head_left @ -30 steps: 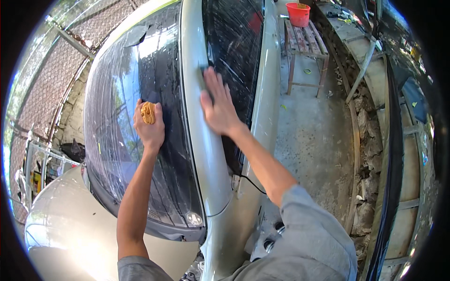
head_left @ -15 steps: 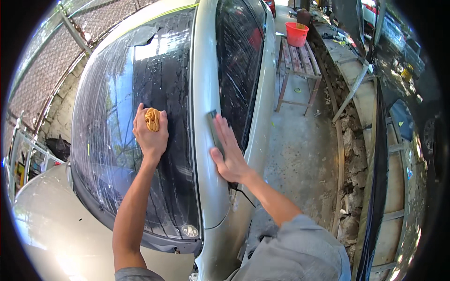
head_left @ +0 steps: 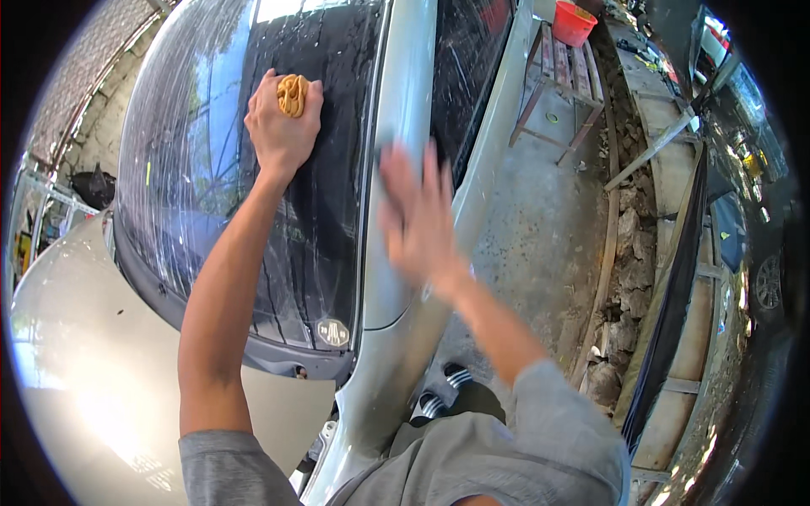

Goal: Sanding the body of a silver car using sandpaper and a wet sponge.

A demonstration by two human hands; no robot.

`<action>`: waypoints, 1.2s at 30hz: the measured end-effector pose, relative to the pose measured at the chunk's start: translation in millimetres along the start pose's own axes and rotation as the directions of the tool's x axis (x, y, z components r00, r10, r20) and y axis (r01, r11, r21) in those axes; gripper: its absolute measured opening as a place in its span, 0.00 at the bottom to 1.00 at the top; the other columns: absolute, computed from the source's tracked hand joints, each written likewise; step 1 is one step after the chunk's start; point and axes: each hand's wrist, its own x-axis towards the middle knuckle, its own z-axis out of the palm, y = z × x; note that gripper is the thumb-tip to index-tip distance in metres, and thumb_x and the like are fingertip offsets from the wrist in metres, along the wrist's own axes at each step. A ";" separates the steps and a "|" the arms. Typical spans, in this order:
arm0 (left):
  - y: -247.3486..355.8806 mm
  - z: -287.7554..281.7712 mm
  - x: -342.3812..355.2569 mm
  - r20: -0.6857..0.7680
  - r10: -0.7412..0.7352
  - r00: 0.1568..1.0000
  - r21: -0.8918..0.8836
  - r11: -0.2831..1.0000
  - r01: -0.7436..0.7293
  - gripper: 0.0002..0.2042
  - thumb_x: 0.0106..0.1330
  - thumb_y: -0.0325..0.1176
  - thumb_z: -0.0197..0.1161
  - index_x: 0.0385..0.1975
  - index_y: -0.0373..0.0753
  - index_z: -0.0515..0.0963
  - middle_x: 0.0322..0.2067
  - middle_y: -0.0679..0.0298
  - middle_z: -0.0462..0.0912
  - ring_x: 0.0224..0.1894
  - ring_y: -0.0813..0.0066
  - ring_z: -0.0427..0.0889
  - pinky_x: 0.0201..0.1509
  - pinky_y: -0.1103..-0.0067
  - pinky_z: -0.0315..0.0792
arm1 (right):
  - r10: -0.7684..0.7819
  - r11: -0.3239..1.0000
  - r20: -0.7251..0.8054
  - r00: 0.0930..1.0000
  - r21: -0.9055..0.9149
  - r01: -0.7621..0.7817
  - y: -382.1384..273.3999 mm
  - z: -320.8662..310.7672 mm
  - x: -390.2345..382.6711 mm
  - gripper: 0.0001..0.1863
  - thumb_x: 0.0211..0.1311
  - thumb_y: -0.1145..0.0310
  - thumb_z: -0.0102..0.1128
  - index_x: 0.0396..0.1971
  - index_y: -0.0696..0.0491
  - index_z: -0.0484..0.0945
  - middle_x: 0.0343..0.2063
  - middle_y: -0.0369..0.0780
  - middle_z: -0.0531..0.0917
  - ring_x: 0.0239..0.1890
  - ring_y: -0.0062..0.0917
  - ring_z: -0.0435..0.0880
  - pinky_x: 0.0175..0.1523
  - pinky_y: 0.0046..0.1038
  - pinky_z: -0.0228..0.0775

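Note:
On the wet, streaked windshield of a pale champagne-coloured car, my left hand is closed around a crumpled tan-orange cloth. My right hand is over the pillar between the windshield and the side window, its fingers stretched out and smeared by motion. Under its palm and thumb side shows a flat dark grey strip, partly hidden; its material cannot be made out. The pillar looks wet and dull below the hand.
A slatted bench with a red bucket stands on the concrete floor at the far right. Broken stone edging runs along the right. The car's hood lies at the lower left. My sandalled feet are beside the car.
The view has shifted, so the car sits higher and more of the hood and my feet show. My right hand, sharp before, is blurred over the pillar. My left hand keeps the cloth.

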 end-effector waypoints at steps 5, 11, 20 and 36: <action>-1.9 11.1 -1.1 -0.036 0.070 0.997 0.037 0.997 -0.069 0.28 0.61 0.51 0.67 0.50 0.31 0.78 0.55 0.45 0.78 0.58 0.47 0.76 0.64 0.65 0.67 | 0.143 0.990 -0.118 0.983 0.021 -0.142 0.0 8.9 33.0 0.33 0.71 0.55 0.45 0.73 0.48 0.55 0.75 0.41 0.51 0.75 0.52 0.45 0.75 0.56 0.37; 26.5 -9.0 2.7 0.055 -0.011 0.998 -0.005 1.000 0.012 0.24 0.61 0.50 0.66 0.45 0.33 0.77 0.44 0.45 0.82 0.50 0.45 0.80 0.57 0.62 0.72 | 0.109 0.984 0.169 0.980 -0.156 -0.083 -51.6 -7.7 -54.1 0.34 0.70 0.58 0.47 0.74 0.46 0.54 0.76 0.39 0.49 0.76 0.52 0.41 0.73 0.62 0.37; 16.1 -5.1 8.3 -0.048 -0.067 0.997 -0.067 0.996 0.064 0.19 0.61 0.47 0.65 0.34 0.35 0.76 0.37 0.46 0.82 0.46 0.44 0.79 0.52 0.59 0.72 | 0.265 0.959 0.324 0.908 -0.187 -0.213 -120.4 0.9 -129.7 0.39 0.68 0.56 0.52 0.74 0.52 0.51 0.76 0.41 0.47 0.76 0.55 0.40 0.72 0.63 0.33; 3.6 3.7 3.7 0.017 -0.054 0.998 -0.063 0.997 0.055 0.20 0.64 0.49 0.62 0.41 0.36 0.81 0.39 0.46 0.83 0.45 0.44 0.81 0.51 0.60 0.74 | 0.435 0.894 0.166 0.885 0.035 -0.446 -144.8 17.8 -179.1 0.38 0.71 0.56 0.45 0.75 0.54 0.47 0.76 0.47 0.46 0.74 0.58 0.43 0.71 0.61 0.39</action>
